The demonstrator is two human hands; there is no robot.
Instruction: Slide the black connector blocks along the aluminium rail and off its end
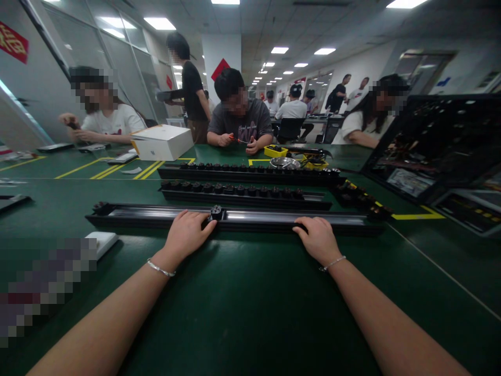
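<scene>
The front rail (258,215) lies on the table (235,303) directly under both hands. The left hand (187,230) is closed over its near wall, fingers above and thumb forward. The right hand (318,237) is closed on the same wall, well apart from the left, with fingertips bent over the edge. A black socket (216,212) sits in the channel just beside the left thumb; whether the fingertips touch it cannot be told.

Handling: the rail appears stiff and long, probably moderate in weight for its length. The bright inner floor is likely smooth, so a part set there may slide. The socket looks light and hard, and its top contacts should be kept free of pressure. Take hold of the rail by its walls, with the hands spread to either side of the middle, as the present grip does.

Orientation: the long axis runs left to right, crosswise to the forearms, and extends past both hands. The open side faces up. The socket stands with its contacts upward. Beyond the grip, the middle rail (245,195) and the far rail (250,176), both carrying rows of sockets, lie roughly parallel.
</scene>
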